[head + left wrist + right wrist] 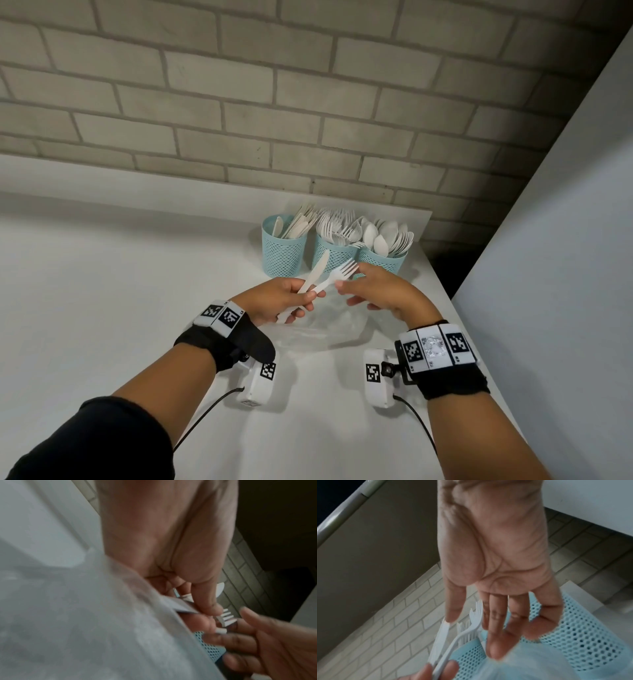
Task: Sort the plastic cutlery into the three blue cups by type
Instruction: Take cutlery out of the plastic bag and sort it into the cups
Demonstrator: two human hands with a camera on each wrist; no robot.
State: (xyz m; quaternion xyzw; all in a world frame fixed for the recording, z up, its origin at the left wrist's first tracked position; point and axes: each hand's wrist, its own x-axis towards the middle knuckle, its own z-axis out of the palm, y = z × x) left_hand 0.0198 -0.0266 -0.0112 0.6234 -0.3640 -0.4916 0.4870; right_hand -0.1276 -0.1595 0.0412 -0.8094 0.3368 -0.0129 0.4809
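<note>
Head view: sorting nearly finished

Left hand (pixel 279 301) grips one knife (pixel 317 270) and one fork (pixel 337 275). Right hand (pixel 373 291), fingers relaxed and holding nothing, is beside the fork's neck. Beyond the fingertips, three blue cups (pixel 283 255) are already full; these two pieces remain.

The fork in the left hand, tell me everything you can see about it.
The fork is white, plastic by its look, in one piece with a slim handle and a head of short tines. The left hand grips the handle low down, together with a white knife. The fork slants up and to the right, tines up, in front of the blue mesh cups, crossing the knife. The right hand is open with its fingertips close by the neck; contact is unclear.
</note>
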